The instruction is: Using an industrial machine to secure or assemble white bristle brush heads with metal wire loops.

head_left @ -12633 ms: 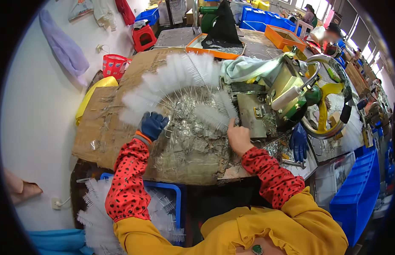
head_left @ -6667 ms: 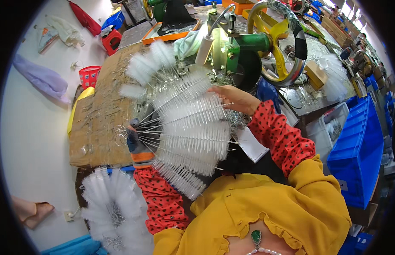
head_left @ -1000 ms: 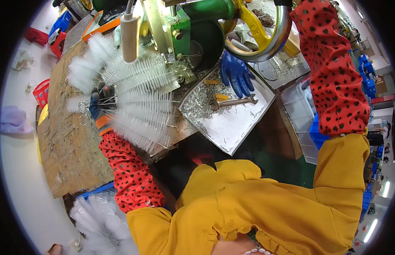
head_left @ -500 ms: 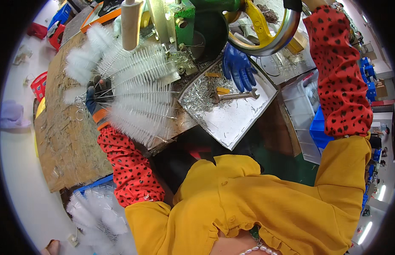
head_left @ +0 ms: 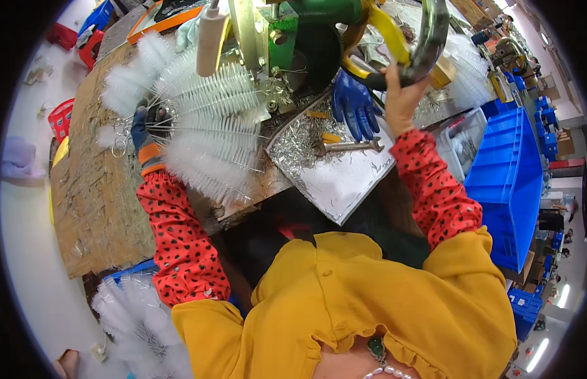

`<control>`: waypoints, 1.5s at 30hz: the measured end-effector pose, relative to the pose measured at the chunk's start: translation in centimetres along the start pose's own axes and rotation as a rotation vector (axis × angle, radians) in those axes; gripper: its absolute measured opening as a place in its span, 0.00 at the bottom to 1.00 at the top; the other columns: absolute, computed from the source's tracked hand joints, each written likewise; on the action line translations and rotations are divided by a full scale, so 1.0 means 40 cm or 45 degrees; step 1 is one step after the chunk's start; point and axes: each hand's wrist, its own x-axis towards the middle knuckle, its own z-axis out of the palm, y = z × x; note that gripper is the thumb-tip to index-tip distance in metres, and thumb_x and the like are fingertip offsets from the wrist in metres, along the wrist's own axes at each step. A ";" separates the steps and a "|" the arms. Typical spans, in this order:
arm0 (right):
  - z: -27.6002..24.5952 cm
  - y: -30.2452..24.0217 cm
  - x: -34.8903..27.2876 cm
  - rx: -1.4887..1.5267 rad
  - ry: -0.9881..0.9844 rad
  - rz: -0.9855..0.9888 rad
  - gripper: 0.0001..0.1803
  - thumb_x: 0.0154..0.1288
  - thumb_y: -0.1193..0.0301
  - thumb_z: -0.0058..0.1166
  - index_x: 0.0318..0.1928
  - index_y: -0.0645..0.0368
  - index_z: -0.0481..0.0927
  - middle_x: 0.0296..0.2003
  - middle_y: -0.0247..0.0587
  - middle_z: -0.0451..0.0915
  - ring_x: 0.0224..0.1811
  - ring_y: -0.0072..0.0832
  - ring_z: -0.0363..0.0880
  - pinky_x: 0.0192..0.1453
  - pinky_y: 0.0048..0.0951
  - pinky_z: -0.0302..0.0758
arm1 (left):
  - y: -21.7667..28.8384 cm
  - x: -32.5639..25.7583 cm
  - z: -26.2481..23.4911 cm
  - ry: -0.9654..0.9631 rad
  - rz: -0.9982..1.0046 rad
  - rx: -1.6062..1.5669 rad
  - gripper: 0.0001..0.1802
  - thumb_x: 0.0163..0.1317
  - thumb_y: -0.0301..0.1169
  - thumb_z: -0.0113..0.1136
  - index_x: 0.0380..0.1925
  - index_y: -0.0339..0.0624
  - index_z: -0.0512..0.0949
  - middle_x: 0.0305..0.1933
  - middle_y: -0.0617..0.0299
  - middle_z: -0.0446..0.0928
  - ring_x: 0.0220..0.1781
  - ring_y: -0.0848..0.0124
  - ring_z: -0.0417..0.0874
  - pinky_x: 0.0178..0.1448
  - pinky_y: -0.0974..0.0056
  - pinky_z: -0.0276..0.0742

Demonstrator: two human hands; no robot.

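Observation:
My left hand point(head_left: 152, 126), in a dark blue and orange glove, is closed around the wire stems of several white bottle brushes point(head_left: 211, 148) fanned out on the bench. Thin wire loops point(head_left: 119, 140) stick out past that hand. My bare right hand point(head_left: 404, 100) grips the lower rim of a handwheel point(head_left: 437, 35) with a yellow spoke. The wheel belongs to a green press point(head_left: 325, 9), whose lower jaw area lies beside the brushes' right ends. Below the press, a blue glove point(head_left: 356, 114) and an open-end wrench point(head_left: 353, 146) rest on a white tray point(head_left: 344, 199).
Short metal wire clippings point(head_left: 290, 142) cover the tray's left part. A worn wooden bench point(head_left: 91, 208) spreads left. More white brushes point(head_left: 138, 322) lie lower left. At the right stand a large blue crate point(head_left: 505, 183) and a clear bin point(head_left: 461, 145). A pale cylindrical handle point(head_left: 211, 47) hangs above the brushes.
My right arm has swung inward and down from the upper right, and the hand now holds the wheel's lower rim. The wheel has turned. My left hand stays on the brushes.

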 end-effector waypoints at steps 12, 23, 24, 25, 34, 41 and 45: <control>0.034 -0.283 0.262 -0.456 -0.458 -0.223 0.12 0.49 0.69 0.49 0.31 0.65 0.68 0.17 0.43 0.71 0.19 0.29 0.70 0.23 0.27 0.65 | 0.041 0.005 -0.072 0.322 0.131 -0.242 0.13 0.52 0.35 0.52 0.37 0.43 0.73 0.24 0.58 0.74 0.23 0.70 0.73 0.29 0.67 0.71; 0.064 -0.254 0.385 -0.857 -0.578 -0.349 0.15 0.48 0.67 0.49 0.32 0.66 0.67 0.26 0.56 0.71 0.32 0.46 0.71 0.35 0.38 0.66 | 0.043 -0.037 0.008 -0.042 -0.382 -0.264 0.21 0.57 0.37 0.47 0.47 0.36 0.67 0.43 0.49 0.73 0.41 0.62 0.76 0.48 0.56 0.72; 0.065 -0.210 0.382 -0.825 -0.536 -0.478 0.15 0.48 0.66 0.49 0.32 0.66 0.68 0.27 0.56 0.71 0.32 0.45 0.71 0.36 0.37 0.66 | 0.022 -0.072 0.015 -0.102 -0.231 -0.100 0.20 0.57 0.34 0.48 0.48 0.35 0.66 0.48 0.48 0.70 0.46 0.60 0.75 0.49 0.56 0.72; 0.058 -0.199 0.367 -0.810 -0.534 -0.471 0.15 0.48 0.66 0.49 0.32 0.66 0.68 0.27 0.56 0.71 0.32 0.45 0.71 0.36 0.37 0.66 | 0.024 -0.077 0.009 -0.098 -0.223 -0.086 0.20 0.57 0.34 0.48 0.48 0.35 0.66 0.48 0.48 0.70 0.46 0.60 0.75 0.49 0.56 0.72; 0.011 0.091 -0.045 0.062 0.047 -0.082 0.22 0.49 0.69 0.55 0.42 0.66 0.63 0.23 0.42 0.74 0.25 0.32 0.75 0.31 0.30 0.70 | 0.044 -0.046 -0.107 0.086 -0.343 0.210 0.16 0.54 0.37 0.54 0.37 0.34 0.73 0.35 0.54 0.76 0.33 0.66 0.78 0.39 0.64 0.76; 0.015 -0.178 0.215 -0.396 -0.515 -0.054 0.12 0.51 0.71 0.51 0.33 0.64 0.66 0.17 0.33 0.70 0.18 0.19 0.69 0.22 0.19 0.65 | 0.018 -0.003 -0.151 0.006 -0.301 0.195 0.17 0.58 0.37 0.46 0.39 0.34 0.73 0.38 0.53 0.76 0.35 0.66 0.77 0.41 0.64 0.75; 0.051 -0.270 0.366 -0.640 -0.540 -0.282 0.17 0.45 0.66 0.50 0.33 0.67 0.70 0.25 0.52 0.72 0.29 0.41 0.72 0.33 0.34 0.67 | 0.001 0.029 -0.129 0.138 -0.365 0.190 0.16 0.57 0.39 0.49 0.38 0.37 0.74 0.39 0.55 0.76 0.37 0.64 0.76 0.45 0.62 0.72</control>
